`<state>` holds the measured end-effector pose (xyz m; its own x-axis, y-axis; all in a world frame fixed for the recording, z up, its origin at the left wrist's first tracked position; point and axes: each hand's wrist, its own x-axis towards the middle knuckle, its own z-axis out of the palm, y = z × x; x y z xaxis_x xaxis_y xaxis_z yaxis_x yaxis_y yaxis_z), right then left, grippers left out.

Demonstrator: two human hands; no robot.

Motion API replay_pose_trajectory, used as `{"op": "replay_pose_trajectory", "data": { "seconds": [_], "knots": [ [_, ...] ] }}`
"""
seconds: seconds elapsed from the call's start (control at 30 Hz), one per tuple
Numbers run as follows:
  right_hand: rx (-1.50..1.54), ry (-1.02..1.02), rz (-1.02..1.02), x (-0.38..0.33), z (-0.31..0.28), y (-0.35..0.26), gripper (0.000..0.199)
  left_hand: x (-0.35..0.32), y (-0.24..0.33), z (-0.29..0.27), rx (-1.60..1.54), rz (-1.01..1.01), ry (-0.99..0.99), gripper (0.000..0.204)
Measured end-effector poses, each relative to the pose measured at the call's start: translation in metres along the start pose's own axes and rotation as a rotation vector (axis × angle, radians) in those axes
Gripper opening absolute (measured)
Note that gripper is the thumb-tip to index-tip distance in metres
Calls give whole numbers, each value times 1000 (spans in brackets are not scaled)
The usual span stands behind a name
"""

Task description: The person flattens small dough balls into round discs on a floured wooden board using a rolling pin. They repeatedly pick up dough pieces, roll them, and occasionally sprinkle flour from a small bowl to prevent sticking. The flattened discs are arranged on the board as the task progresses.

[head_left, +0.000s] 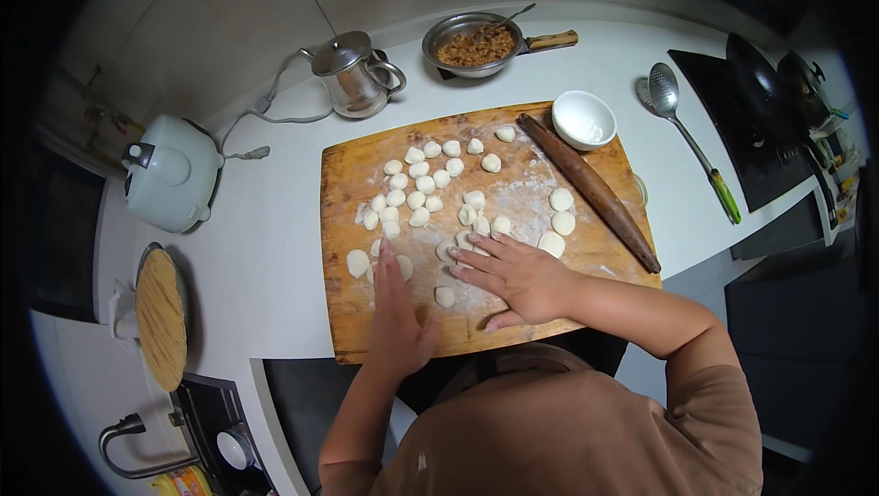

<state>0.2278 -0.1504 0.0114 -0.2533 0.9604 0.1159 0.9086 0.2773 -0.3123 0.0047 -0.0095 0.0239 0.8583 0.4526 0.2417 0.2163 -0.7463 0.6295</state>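
Small white dough pieces [419, 200] lie scattered over a floured wooden board [352, 162]. My right hand [522, 278] is spread, palm down, with its fingertips over a few pieces near the board's middle. Upright on its edge, my left hand [396, 313] has its fingers stretched out beside flattened dough rounds [358, 264], partly covering some. A single dough piece [445, 296] sits between the two hands. More flattened rounds [551, 243] lie right of my right hand. A dark wooden rolling pin [595, 194] rests slantwise along the board's right side.
A white bowl [584, 121] of white powder stands at the board's far right corner. Behind it are a pan of brown filling [476, 46] and a metal kettle [355, 80]. A slotted spoon [682, 116] lies right, near the black stove [732, 130]. At left are a pale green appliance [172, 174] and a round woven tray [161, 318].
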Motion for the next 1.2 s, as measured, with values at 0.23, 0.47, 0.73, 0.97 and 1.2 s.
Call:
{"op": "replay_pose_trajectory", "data": {
  "seconds": [0.23,0.47,0.73,0.97,1.2],
  "knots": [
    [525,653,154,-6,-14,7,78,34,1,36,270,203,-65,95],
    [648,869,339,-34,-26,24,75,42,4,53,383,291,-256,85],
    [140,359,376,-32,-23,25,64,32,7,44,402,222,-332,81],
    [108,120,293,-21,-20,14,61,47,-18,18,576,8,-257,84],
    [135,146,395,-13,-42,15,70,44,-15,5,451,-61,-212,88]
  ]
}}
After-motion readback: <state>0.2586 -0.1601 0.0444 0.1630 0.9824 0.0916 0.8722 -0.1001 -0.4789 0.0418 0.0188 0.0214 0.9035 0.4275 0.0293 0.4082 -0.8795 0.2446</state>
